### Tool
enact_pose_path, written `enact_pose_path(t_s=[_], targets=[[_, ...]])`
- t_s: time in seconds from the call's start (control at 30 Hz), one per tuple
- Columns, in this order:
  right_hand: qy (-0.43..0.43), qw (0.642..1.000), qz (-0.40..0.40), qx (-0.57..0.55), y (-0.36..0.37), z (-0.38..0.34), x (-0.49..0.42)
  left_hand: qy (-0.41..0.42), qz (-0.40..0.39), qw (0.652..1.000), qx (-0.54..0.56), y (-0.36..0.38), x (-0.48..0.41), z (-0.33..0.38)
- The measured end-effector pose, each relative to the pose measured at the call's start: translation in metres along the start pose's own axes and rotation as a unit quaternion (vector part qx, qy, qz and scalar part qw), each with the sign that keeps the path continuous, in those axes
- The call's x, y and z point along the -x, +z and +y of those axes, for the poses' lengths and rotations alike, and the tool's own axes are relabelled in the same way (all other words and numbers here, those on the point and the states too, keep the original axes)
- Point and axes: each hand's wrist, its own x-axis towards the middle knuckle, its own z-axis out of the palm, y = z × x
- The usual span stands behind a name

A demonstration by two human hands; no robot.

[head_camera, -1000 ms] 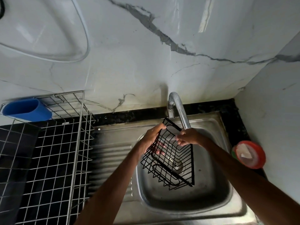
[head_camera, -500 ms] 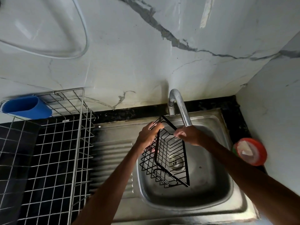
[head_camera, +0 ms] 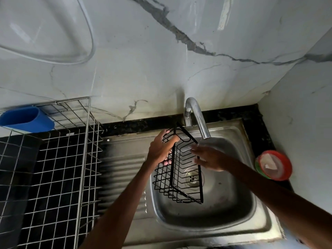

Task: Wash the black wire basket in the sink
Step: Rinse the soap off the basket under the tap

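Head view: the rinsing step looks to be in hand. The left hand grips the far end of the black basket and holds it tilted above the sink, just under the tap. The right hand has straight fingers at the basket's rim and grasps nothing. The next move likely calls for turning the basket so water reaches every wire
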Motion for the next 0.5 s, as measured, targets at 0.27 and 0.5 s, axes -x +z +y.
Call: enact_pose_path(t_s=[0.27,0.5], targets=[[-0.031,0.999,0.018,0.008,0.02,-0.01,0.013,-0.013,0.058,0.997,0.052,0.006,0.001,0.0],[-0.057,0.99,0.091,0.096,0.017,0.015,0.002,0.044,0.081,0.996,0.021,0.001,0.004,0.002]])
